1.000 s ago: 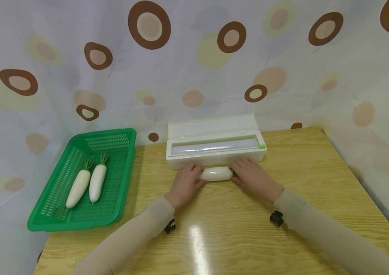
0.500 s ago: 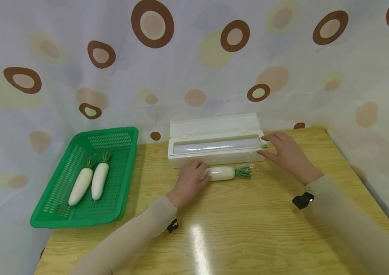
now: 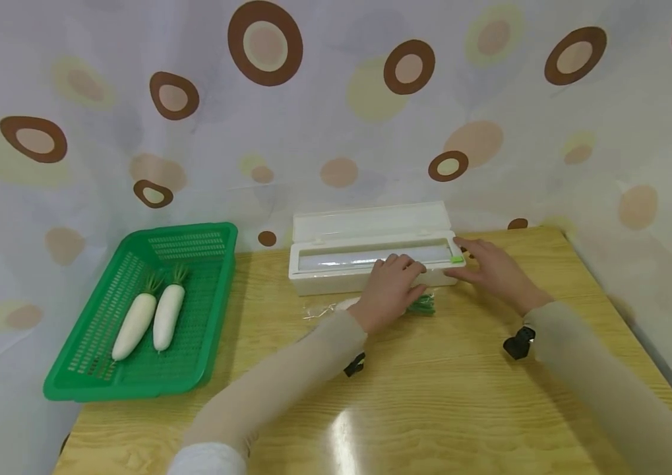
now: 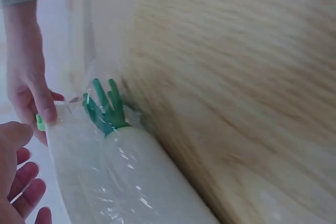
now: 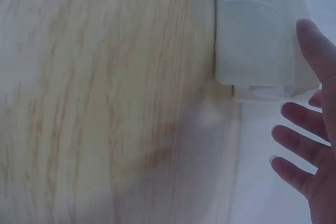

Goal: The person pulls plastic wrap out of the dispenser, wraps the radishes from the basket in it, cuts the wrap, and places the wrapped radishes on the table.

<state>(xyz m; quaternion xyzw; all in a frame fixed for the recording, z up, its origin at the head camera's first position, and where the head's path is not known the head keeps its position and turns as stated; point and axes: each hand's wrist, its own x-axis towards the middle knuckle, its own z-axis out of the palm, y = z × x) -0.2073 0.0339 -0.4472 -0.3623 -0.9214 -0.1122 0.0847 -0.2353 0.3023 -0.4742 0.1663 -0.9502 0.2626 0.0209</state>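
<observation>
At center frame, the right end of a white box [image 3: 326,285] is apparently pinched by the right hand [image 3: 494,272]; the left hand [image 3: 388,290], fingers loosely spread, is held over a film-wrapped radish [image 4: 144,169].

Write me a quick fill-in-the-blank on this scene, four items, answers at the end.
1. The basket holds ____ radishes.
2. The lid of the white box is ____.
3. In the head view, the wrapped radish is partly hidden by the person's ____ hand.
4. The small tab by the right hand is coloured ____.

Missing words: two; open; left; green.
</observation>
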